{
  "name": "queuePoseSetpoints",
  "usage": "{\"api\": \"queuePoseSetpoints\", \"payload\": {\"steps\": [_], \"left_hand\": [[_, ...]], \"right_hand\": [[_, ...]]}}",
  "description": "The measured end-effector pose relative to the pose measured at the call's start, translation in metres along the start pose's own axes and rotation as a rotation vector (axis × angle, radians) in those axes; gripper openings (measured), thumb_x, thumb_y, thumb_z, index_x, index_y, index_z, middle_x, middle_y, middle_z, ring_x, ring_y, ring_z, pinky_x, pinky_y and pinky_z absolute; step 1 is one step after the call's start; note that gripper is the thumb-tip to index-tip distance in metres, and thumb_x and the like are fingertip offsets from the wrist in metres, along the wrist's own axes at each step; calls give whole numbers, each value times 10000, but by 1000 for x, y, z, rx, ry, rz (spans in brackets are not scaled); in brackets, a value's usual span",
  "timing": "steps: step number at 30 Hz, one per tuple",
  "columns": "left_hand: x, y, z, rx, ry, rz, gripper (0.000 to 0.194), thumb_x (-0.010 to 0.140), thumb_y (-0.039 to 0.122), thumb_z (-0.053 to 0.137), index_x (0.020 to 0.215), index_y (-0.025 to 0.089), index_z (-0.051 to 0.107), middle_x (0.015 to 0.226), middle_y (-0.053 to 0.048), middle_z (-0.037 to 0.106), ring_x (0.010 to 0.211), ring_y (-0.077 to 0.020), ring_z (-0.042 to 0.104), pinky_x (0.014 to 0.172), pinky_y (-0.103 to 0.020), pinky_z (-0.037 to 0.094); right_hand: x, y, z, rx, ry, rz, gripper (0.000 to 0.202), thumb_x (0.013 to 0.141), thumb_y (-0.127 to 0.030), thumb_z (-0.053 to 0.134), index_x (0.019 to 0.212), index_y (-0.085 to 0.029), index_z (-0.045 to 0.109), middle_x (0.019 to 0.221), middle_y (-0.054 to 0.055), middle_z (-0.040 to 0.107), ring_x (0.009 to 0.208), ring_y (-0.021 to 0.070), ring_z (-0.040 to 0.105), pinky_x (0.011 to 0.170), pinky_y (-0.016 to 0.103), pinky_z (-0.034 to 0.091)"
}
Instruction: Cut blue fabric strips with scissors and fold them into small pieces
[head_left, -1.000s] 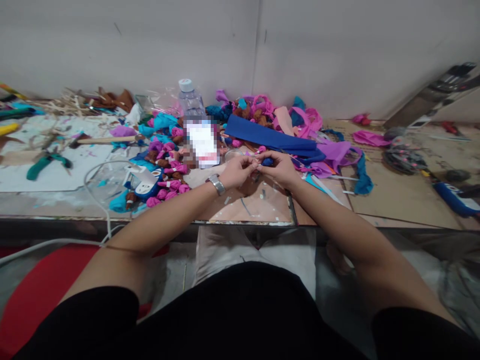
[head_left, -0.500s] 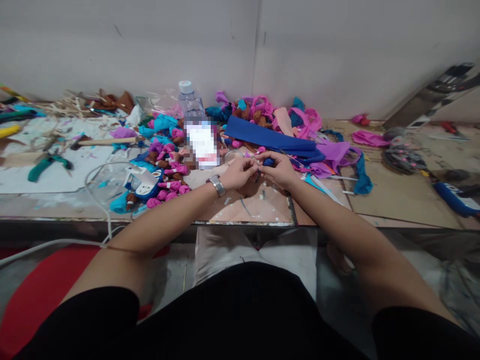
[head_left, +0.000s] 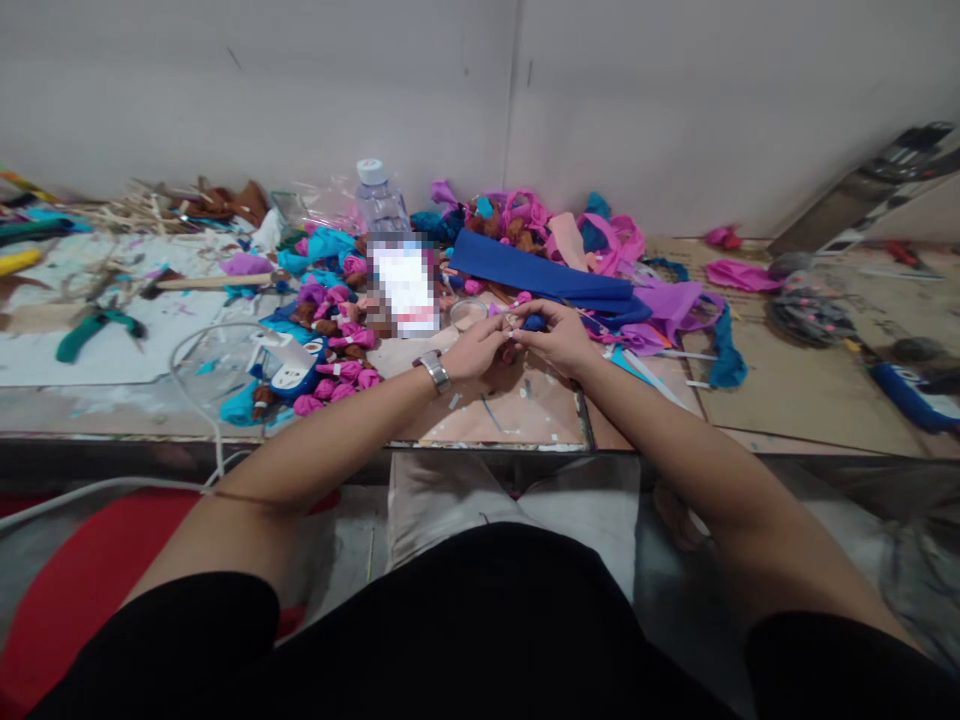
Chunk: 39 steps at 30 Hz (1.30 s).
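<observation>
My left hand (head_left: pixel 478 350), with a metal watch (head_left: pixel 433 371) on its wrist, and my right hand (head_left: pixel 556 340) meet fingertip to fingertip over the bench. The fingers of both are closed in a pinch around something small and pale that I cannot make out. A dark blue rounded bit (head_left: pixel 535 323) shows under the arched fingers of my right hand; whether it is held is unclear. Just behind the hands lie a small round clear dish (head_left: pixel 466 312) and a long folded strip of blue fabric (head_left: pixel 536 270).
Bundles of pink, brown and turquoise fabric (head_left: pixel 349 340) crowd the left, around a blue-and-white power socket (head_left: pixel 296 372). A phone (head_left: pixel 409 290) leans before a clear bottle (head_left: pixel 382 205). Green-handled pliers (head_left: pixel 90 332) and a hammer (head_left: pixel 206 284) lie farther left, a grey pincushion (head_left: pixel 802 308) right.
My fingertips have shifted slightly against each other, and my left hand has turned a little. Both hands stay in the same place over the bench.
</observation>
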<state>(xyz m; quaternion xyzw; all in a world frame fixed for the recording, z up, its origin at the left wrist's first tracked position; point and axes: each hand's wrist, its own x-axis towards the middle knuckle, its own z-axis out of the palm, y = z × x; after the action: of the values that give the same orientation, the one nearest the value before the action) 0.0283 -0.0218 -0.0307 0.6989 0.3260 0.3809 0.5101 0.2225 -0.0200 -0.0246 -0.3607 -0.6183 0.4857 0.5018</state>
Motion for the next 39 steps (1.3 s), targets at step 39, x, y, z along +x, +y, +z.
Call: {"api": "queuePoseSetpoints", "payload": {"steps": [39], "left_hand": [[3, 4, -6, 10, 179, 29, 444, 944, 601, 677, 778, 194, 617, 633, 3, 627, 561, -132, 600, 559, -265, 477]], "right_hand": [[5, -12, -2, 126, 66, 74, 621, 586, -552, 999, 973, -221, 643, 816, -19, 710, 665, 134, 646, 645, 288, 583]]}}
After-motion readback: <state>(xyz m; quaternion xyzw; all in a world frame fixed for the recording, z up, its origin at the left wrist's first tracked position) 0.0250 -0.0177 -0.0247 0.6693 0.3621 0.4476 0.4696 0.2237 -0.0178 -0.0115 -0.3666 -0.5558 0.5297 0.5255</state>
